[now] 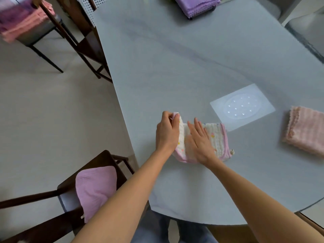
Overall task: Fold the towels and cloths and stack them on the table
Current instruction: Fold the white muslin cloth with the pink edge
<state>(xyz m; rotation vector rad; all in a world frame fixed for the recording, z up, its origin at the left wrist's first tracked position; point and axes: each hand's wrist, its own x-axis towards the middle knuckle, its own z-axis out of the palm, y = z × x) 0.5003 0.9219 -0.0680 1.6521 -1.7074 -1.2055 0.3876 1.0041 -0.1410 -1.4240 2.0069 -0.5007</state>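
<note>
Both forearms reaching forward, left hand (pixel 166 131) with fingers curled (pinching), right hand (pixel 199 140) pressing flat, fingers straight.

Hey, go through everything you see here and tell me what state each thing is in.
White cloth: partly folded, flat on table.
Left hand: pinching cloth's lifted edge.
Right hand: flat, pressing cloth.
Pink towels: folded, stacked.
Purple towels: folded, stacked.
Purple cloth: unfolded, on chair.

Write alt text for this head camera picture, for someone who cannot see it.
A person folds a white cloth with pink trim on a grey table: the left hand pinches a lifted edge, the right hand presses flat. A folded pink stack lies to the right, a purple stack at the far end.
</note>
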